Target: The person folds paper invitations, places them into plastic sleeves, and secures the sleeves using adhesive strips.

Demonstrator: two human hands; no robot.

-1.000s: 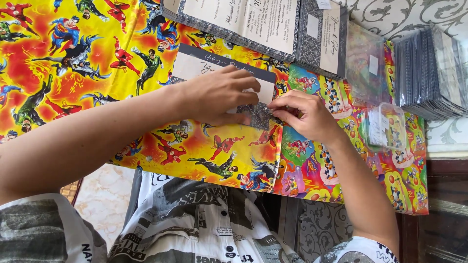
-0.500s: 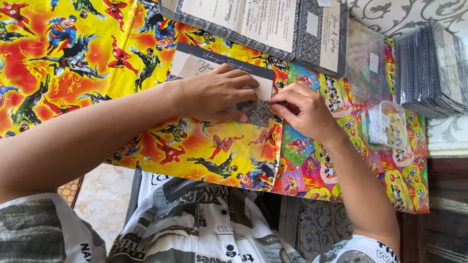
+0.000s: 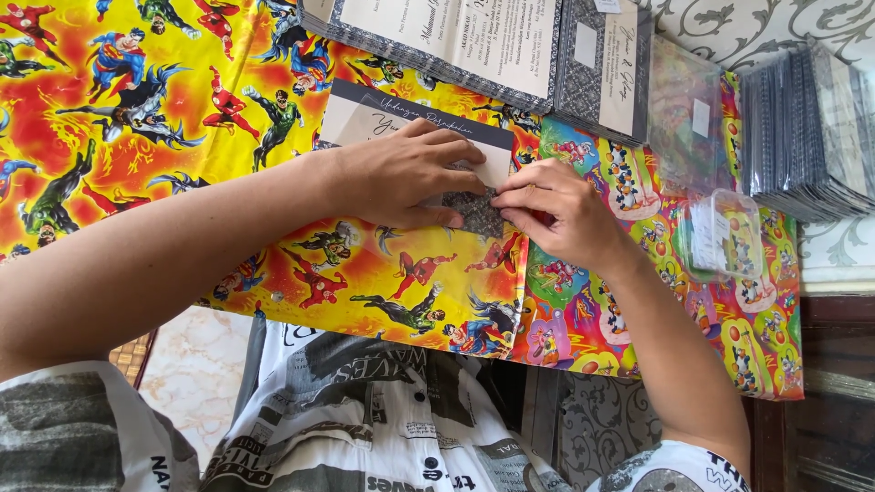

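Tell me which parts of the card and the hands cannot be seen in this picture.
Head view only:
- card: its lower part is hidden under the left hand.
- right hand: its fingertips are curled over the card's patterned corner, so the grip is unclear.
- stack of cards: cut off by the right edge.

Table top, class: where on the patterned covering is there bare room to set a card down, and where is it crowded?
Free: the yellow covering left of the folded card, and the strip near the table's front edge below the left hand and right hand. Crowded: the far edge with the card stack, and the right side with the clear box and sleeve pile.
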